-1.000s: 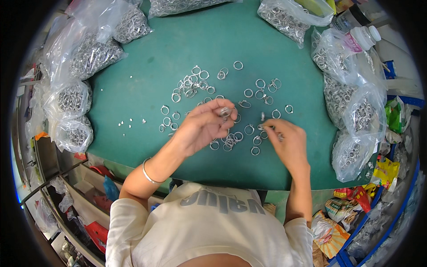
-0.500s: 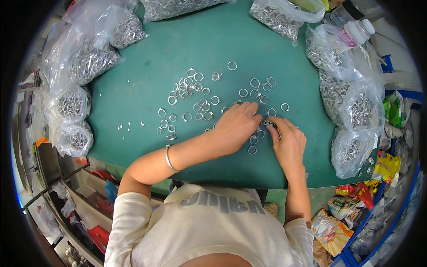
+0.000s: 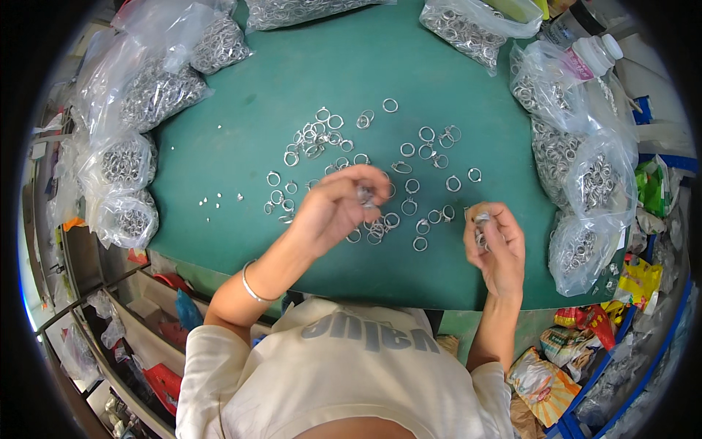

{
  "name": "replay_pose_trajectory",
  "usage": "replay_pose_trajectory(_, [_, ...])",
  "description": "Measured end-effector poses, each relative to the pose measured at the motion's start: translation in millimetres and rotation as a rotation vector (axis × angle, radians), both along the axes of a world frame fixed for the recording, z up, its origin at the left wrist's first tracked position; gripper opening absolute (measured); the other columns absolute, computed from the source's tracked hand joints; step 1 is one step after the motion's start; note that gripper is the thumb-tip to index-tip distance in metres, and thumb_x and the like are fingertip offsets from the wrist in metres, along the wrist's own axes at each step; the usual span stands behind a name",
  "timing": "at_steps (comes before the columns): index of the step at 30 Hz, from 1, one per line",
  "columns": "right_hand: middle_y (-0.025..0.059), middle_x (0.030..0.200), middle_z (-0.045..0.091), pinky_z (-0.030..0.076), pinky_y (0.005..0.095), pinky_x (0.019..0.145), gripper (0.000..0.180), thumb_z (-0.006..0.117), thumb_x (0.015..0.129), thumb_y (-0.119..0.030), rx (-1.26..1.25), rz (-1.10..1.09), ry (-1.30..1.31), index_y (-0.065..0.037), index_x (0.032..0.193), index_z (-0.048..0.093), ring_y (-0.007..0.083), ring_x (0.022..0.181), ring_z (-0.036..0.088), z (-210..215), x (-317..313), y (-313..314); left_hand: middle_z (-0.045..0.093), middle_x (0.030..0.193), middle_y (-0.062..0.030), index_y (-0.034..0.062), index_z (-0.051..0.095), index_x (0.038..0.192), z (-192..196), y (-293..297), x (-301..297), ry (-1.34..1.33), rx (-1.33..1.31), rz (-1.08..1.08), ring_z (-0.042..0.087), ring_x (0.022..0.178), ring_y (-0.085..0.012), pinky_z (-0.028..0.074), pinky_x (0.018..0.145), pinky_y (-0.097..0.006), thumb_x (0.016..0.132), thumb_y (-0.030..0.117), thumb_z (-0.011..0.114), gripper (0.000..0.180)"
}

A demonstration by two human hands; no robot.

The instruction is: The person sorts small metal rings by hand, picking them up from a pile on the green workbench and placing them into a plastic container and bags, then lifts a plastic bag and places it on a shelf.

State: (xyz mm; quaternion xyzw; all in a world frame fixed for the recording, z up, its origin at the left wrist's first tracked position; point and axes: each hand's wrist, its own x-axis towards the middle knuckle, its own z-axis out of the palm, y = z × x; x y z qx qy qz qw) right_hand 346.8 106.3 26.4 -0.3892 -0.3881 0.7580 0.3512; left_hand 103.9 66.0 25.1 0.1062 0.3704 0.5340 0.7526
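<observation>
Many silver rings [image 3: 314, 135] lie loose over the middle of a green tabletop [image 3: 234, 110], in loose clusters and singly. My left hand [image 3: 333, 212], with a silver bangle at its wrist, is raised over the near part of the spread, its palm turned up and fingers curled round a few silver rings [image 3: 365, 195]. To the right, my right hand [image 3: 499, 252] is also curled, holding silver rings [image 3: 480, 233] between thumb and fingers. How many rings each hand has is hidden. Between the hands, more rings [image 3: 391, 219] rest on the table.
Clear plastic bags full of silver rings line the left side [image 3: 124, 161], the far edge [image 3: 307, 11] and the right side [image 3: 578, 175]. A white-capped bottle [image 3: 596, 55] stands at the far right. Small pale bits [image 3: 219, 195] dot the left. Drawers [image 3: 146, 293] sit below the table edge.
My hands have come apart and lifted off the rings. The left moved left and turned palm up; the right moved right and turned over, both with rings in them.
</observation>
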Motion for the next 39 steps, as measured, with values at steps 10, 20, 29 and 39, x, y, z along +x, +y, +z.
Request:
replay_pose_trajectory(10, [0.0077,0.074,0.053,0.035,0.0238,0.043,0.014,0.057,0.083,-0.011,0.245,0.099,-0.09,-0.002,0.073,0.053,0.0136,0.058,0.047,-8.5,-56.6,-58.7,0.056,0.076,-0.0091,-0.0004,0.055,0.074,-7.4,-87.6,8.5,-0.381,-0.6,-0.221,0.056,0.074,-0.0198,0.05,0.066,-0.034,0.075,0.011,0.043,0.016])
replay_pose_trajectory(20, [0.0032,0.098,0.057,0.037,0.037,0.079,0.022,0.071,0.066,-0.015,1.076,0.211,-0.379,-0.007,0.084,0.061,0.0231,0.091,0.051,-10.5,-62.1,-50.6,0.061,0.083,-0.0059,0.0023,0.06,0.097,-13.7,-97.5,13.6,-0.214,-0.357,-0.337,0.057,0.068,-0.0118,0.048,0.051,-0.022,0.093,0.019,0.042,0.025])
replay_pose_trajectory(29, [0.007,0.105,0.052,0.031,0.0403,0.085,0.031,0.065,0.07,-0.007,1.14,0.283,-1.118,-0.006,0.099,0.056,0.0269,0.098,0.046,-13.8,-55.7,-40.5,0.058,0.074,-0.0033,0.0002,0.062,0.091,-6.6,-95.6,-2.5,0.068,-0.157,-0.276,0.052,0.063,-0.0079,0.044,0.05,-0.02,0.09,0.019,0.052,0.021])
replay_pose_trajectory(39, [0.0116,0.109,0.05,0.035,0.0419,0.084,0.037,0.066,0.072,-0.01,1.18,0.314,-1.103,-0.004,0.106,0.055,0.0303,0.102,0.046,-4.8,-84.1,-32.3,0.053,0.075,-0.0113,0.0035,0.059,0.103,-15.4,-81.0,-1.7,1.535,0.366,-0.086,0.053,0.064,-0.0276,0.045,0.055,-0.037,0.083,0.009,0.056,0.021])
